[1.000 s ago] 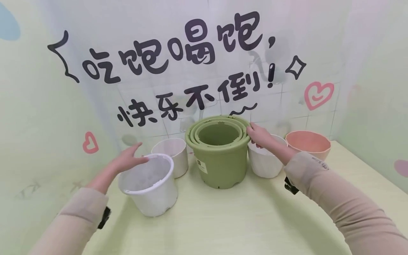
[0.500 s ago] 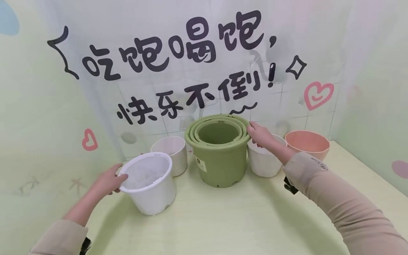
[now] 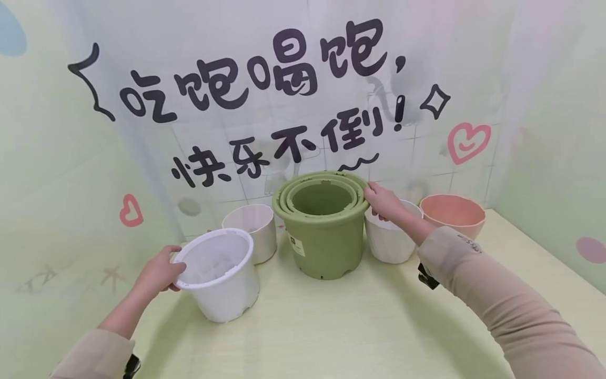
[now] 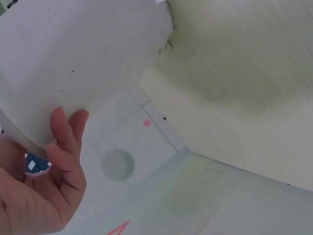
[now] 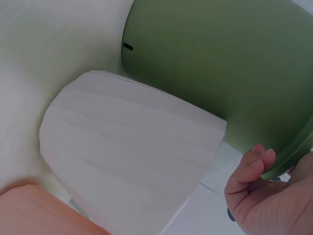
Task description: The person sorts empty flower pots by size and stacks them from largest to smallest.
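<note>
A large white flowerpot (image 3: pixel 224 297) stands on the table at the left. My left hand (image 3: pixel 160 271) pinches its rim on the left side, thumb over the edge. In the left wrist view, the fingers (image 4: pixel 61 129) of that hand curl under the rim against the outer wall. Back in the middle stands a green flowerpot (image 3: pixel 331 250) with smaller green pots nested inside. My right hand (image 3: pixel 385 201) grips its right rim; the right wrist view shows the fingertips (image 5: pixel 259 156) bent beneath the green lip. Both pots stand upright.
Behind the white pot is a small white pot (image 3: pixel 265 239). A faceted white pot (image 3: pixel 390 245) sits right of the green one, under my right hand, with a pink pot (image 3: pixel 466 229) beside it. A printed sheet (image 3: pixel 303 79) covers the wall behind the pale table (image 3: pixel 326 331).
My left hand has come down from above the white flowerpot to its left rim and taken hold of it. My right hand has kept its grip on the green rim.
</note>
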`<action>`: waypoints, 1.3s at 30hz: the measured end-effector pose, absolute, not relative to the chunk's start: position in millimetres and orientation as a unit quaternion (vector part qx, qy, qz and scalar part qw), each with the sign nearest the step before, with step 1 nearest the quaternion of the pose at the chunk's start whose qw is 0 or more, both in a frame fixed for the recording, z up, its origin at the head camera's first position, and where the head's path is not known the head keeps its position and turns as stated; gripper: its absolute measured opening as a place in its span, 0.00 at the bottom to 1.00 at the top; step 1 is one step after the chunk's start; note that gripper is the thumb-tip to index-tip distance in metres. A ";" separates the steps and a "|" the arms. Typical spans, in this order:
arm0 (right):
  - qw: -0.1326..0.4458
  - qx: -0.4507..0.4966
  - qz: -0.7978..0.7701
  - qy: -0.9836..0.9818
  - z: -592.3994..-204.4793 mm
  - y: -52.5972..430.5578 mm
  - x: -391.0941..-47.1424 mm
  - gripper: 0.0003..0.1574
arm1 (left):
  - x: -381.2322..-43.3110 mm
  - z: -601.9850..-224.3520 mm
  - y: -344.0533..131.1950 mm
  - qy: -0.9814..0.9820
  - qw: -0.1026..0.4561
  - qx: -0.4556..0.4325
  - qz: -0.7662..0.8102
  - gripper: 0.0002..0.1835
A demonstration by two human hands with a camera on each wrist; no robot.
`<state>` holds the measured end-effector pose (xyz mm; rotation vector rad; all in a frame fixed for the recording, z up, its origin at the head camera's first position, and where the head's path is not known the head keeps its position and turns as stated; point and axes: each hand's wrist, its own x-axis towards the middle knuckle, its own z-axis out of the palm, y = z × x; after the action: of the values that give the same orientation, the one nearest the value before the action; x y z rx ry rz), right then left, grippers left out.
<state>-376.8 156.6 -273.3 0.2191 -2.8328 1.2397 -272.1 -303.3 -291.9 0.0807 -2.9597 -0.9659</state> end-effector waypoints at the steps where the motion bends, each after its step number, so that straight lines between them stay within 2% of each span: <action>1: 0.020 0.070 0.400 -0.914 -273.3 156.5 -377.0 0.31 | -271.9 -292.1 -303.4 -0.949 0.017 0.027 -0.312 0.27; 18: 0.006 0.058 0.426 -0.903 -273.3 154.8 -373.1 0.30 | -277.0 -280.1 -304.5 -0.933 -0.006 0.040 -0.359 0.27; 39: 0.009 0.048 0.436 -0.899 -276.0 154.7 -371.8 0.32 | -281.8 -210.2 -286.7 -0.936 -0.014 -0.003 -0.351 0.25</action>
<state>-371.8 154.7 -276.0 0.1507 -2.8074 1.3617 -281.8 -286.7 -210.2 -0.0104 -2.9688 -1.1113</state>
